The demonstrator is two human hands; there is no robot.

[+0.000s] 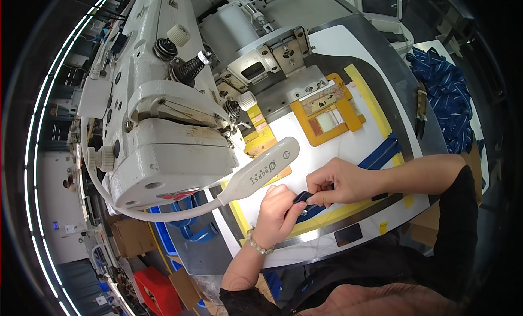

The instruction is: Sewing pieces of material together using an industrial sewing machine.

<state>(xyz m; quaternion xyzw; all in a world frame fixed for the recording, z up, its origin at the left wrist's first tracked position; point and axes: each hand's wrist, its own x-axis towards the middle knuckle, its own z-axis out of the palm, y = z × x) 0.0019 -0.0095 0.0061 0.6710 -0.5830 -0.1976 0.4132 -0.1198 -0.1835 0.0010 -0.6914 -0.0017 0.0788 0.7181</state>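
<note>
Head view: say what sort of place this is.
Most likely a sewing workshop: a large white machine, apparently for industrial sewing, stands at the left, a yellow frame lies on the work surface, and blue, fabric-like strips are heaped at the right.

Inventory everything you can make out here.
Sewing machine: one, white, left to centre
Lamp: one, white, centre
Sheet: one, white, centre
Clamp frame: one, yellow, on sheet
Tape: several, yellow, sheet edges
Strap: one, blue, near right hand
Dark piece: one, navy, between both hands
Strap pile: uncounted, blue, right
Bin: one, red, lower left
Cardboard boxes: several, brown, lower left
Bracelet: one, pale, left wrist
Left hand: one, bare, lower centre
Right hand: one, bare, beside it
</note>
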